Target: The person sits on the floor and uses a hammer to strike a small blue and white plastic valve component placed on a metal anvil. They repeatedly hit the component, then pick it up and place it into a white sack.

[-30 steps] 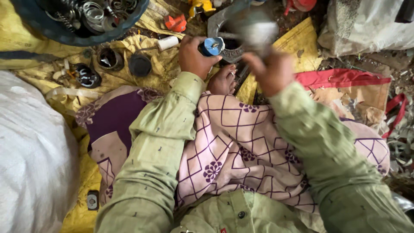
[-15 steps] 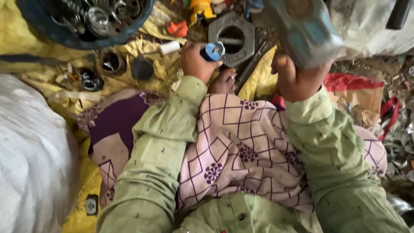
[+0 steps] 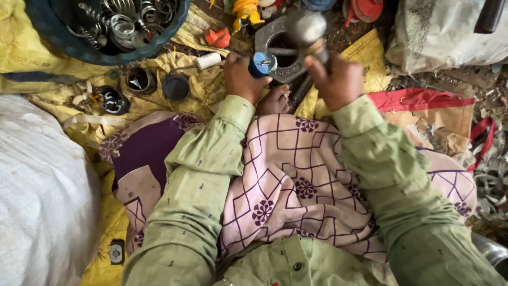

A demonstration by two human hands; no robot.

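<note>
Both hands closed on tools.
Left hand grips blue-handled tool; right hand grips hammer above grey metal ring.

Top left corner: dark blue basin filled with metal springs and rings. On the yellow sheet beneath it — two small black round caps, a ring-shaped piece. Along the left edge, white sack. Near the top edge: orange plastic piece, yellow toy-like part. Right side — red cloth, crumpled cardboard.
</note>
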